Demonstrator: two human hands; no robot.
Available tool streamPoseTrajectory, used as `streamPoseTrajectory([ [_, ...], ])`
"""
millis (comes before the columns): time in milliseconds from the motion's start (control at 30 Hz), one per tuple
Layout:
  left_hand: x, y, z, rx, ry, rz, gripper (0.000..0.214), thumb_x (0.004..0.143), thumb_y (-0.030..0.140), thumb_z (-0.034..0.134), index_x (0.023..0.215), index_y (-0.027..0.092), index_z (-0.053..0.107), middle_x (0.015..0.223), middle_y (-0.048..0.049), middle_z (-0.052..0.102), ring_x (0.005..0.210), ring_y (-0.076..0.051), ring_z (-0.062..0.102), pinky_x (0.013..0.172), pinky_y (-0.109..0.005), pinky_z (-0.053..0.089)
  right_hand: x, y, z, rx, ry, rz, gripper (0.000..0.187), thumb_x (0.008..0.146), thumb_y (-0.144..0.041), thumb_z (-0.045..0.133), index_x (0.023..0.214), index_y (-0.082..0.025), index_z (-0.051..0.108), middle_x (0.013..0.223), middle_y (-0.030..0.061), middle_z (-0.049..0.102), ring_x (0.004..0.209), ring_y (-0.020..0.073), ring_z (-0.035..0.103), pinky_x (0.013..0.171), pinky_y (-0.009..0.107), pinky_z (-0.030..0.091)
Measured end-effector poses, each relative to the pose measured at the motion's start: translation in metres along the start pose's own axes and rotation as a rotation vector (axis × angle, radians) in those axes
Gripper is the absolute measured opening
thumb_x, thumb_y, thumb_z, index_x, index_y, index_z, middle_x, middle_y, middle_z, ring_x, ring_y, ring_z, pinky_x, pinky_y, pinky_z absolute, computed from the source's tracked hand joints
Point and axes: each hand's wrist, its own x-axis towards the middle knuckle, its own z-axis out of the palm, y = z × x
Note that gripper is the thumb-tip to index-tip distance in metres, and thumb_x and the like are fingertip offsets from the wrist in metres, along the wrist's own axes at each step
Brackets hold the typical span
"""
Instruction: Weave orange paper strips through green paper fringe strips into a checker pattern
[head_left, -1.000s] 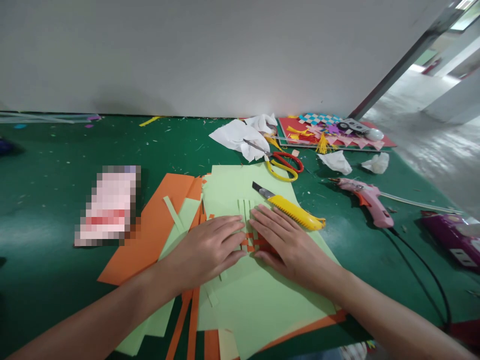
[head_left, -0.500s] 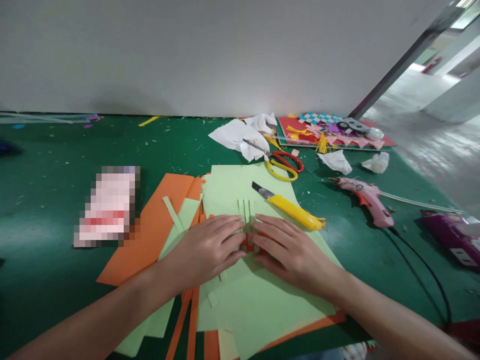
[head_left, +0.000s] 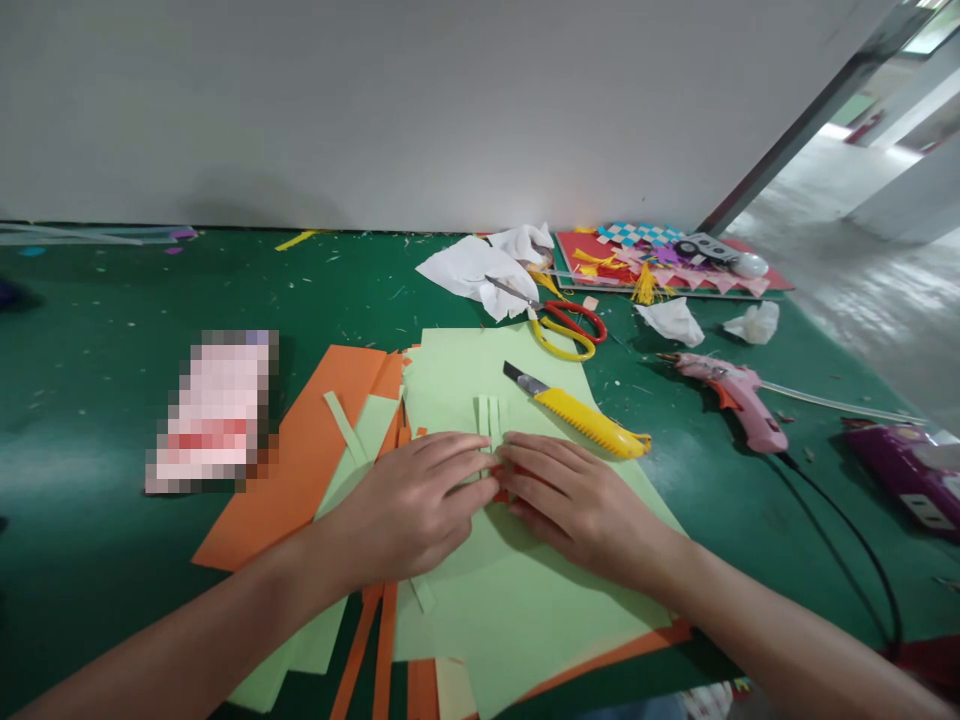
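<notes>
My left hand (head_left: 416,500) and my right hand (head_left: 577,500) lie flat, fingers stretched out, on a light green paper sheet (head_left: 510,590) on the green table (head_left: 112,400). Their fingertips meet over a small woven patch of orange and green strips (head_left: 499,490), which they almost cover. Cut green strip ends (head_left: 489,415) stick out just beyond the fingers. Orange paper (head_left: 300,460) and loose orange strips (head_left: 375,650) lie under and left of the green sheet. A yellow utility knife (head_left: 585,420) rests just beyond my right hand.
Red-and-yellow scissors (head_left: 566,325) lie on white crumpled paper (head_left: 469,270). A pink glue gun (head_left: 731,390) with black cord sits to the right, a purple device (head_left: 900,470) further right. A red craft board (head_left: 660,262) with woven pieces lies far right. A blurred pink object (head_left: 217,410) lies left.
My right hand slid left toward my left hand, so the fingertips now meet and the orange woven patch is nearly hidden. My left hand barely moved.
</notes>
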Motion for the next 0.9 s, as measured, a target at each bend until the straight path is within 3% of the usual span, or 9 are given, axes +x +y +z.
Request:
streamPoseTrajectory([
  [300, 0.003, -0.001, 0.009, -0.023, 0.021, -0.007, 0.01, 0.089, 0.015, 0.054, 0.095, 0.015, 0.063, 0.105, -0.0078, 0.068, 0.108, -0.022, 0.059, 0.104, -0.043, 0.046, 0.002, -0.001, -0.001, -0.002, 0.008, 0.005, 0.021, 0.092, -0.015, 0.051, 0.106, -0.011, 0.065, 0.111, 0.0122, 0.069, 0.119, 0.0249, 0.058, 0.099, 0.041, 0.052],
  [900, 0.003, 0.0, 0.007, -0.104, -0.007, -0.068, 0.013, 0.086, 0.013, 0.054, 0.095, 0.015, 0.064, 0.106, -0.0084, 0.068, 0.108, -0.022, 0.06, 0.104, -0.042, 0.046, 0.0, 0.0, -0.001, -0.011, 0.014, -0.001, 0.022, 0.091, -0.014, 0.052, 0.107, -0.012, 0.066, 0.112, 0.0118, 0.069, 0.119, 0.0248, 0.058, 0.099, 0.04, 0.052],
])
